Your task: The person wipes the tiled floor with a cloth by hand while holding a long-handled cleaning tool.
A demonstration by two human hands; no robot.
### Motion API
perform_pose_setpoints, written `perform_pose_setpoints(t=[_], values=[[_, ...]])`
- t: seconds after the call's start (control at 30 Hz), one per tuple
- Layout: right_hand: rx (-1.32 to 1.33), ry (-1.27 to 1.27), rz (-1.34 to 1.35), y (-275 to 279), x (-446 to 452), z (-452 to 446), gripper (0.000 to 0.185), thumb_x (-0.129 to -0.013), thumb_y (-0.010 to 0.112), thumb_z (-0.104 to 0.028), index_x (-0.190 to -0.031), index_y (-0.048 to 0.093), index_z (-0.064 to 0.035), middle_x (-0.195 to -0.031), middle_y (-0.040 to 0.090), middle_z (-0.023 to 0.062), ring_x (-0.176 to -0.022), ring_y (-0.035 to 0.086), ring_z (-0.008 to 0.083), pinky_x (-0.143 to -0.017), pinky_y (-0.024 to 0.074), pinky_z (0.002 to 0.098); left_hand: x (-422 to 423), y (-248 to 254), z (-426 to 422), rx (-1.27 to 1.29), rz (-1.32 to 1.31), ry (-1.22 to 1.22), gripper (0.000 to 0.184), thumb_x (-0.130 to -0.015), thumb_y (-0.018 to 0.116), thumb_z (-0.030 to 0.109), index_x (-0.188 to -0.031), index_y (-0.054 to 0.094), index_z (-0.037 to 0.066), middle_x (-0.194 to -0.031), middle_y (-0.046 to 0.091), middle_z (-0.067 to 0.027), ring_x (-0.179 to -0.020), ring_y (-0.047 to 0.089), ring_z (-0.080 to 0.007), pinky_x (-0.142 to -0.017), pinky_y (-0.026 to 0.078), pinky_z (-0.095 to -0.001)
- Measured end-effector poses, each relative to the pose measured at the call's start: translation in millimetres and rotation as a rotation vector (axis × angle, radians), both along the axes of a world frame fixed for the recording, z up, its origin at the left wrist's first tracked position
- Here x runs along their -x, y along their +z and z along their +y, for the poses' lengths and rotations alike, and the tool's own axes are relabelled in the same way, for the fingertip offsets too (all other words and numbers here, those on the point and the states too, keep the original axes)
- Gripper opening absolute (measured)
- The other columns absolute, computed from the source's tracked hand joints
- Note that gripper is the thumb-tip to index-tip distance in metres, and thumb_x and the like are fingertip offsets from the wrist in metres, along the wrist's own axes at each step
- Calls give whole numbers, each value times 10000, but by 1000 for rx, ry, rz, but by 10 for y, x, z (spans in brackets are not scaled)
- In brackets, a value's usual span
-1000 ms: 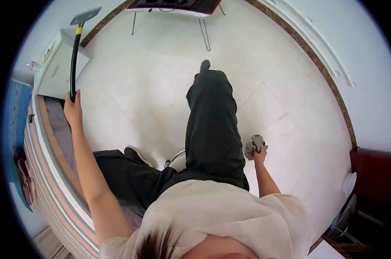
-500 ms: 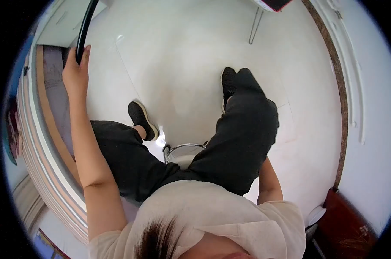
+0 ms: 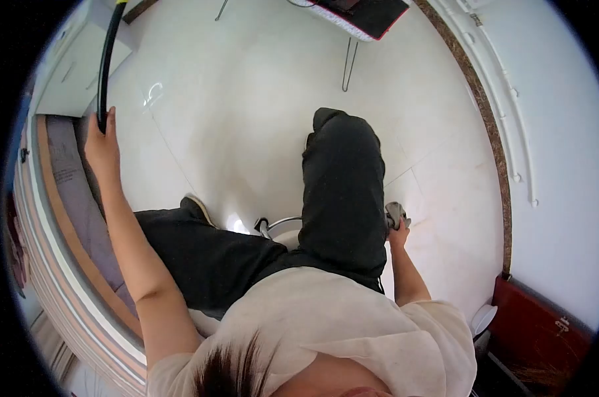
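Observation:
My left hand [image 3: 103, 142] is wrapped round the lower end of a black handle [image 3: 106, 69], which stands up along the left side. A yellow band shows at the frame's top edge, and whatever is above it lies outside the view. Beside my right thigh, my right hand [image 3: 399, 234] grips a crumpled grey cloth [image 3: 393, 215], partly hidden by the dark trouser leg.
A white cabinet [image 3: 75, 73] and a bed with striped bedding [image 3: 55, 231] are on the left. A table with a black top [image 3: 369, 16] stands at the top. White pipes [image 3: 511, 99] run along the right wall. A dark red box [image 3: 537, 317] is at lower right.
The grey cloth and my right hand, hidden behind the leg half a second ago, show again. The tool's head, seen a second ago, is out of frame. The view has shifted.

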State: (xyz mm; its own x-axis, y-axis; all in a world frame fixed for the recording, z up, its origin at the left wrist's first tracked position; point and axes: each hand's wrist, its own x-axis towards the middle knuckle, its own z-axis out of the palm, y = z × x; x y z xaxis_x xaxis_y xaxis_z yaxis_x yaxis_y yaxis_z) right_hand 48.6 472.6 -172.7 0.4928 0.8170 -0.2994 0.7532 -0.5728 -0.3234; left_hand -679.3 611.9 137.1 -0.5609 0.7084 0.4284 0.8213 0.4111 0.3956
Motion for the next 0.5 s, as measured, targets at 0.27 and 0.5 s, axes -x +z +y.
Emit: perform_pose_setpoints(t=[0.27, 0.5], values=[[-68, -25, 56, 16, 16, -274, 655, -674, 611, -118, -1307, 446, -156, -1103, 434, 264, -1024, 465, 420, -918, 394, 438, -62, 77, -184, 148, 37, 91, 346, -889, 528, 369, -962, 544, 32, -772, 604, -212, -722, 590, -387, -622, 439, -436], [-125, -16, 21, -441, -129, -331, 684, -662, 596, -47, -1312, 423, -167, -1143, 419, 264, -1066, 457, 420, -942, 380, 426, 7, -49, -152, 139, 129, 17, 407, -884, 539, 372, -1066, 550, 8, -922, 606, -243, -853, 604, -360, -714, 461, -391]])
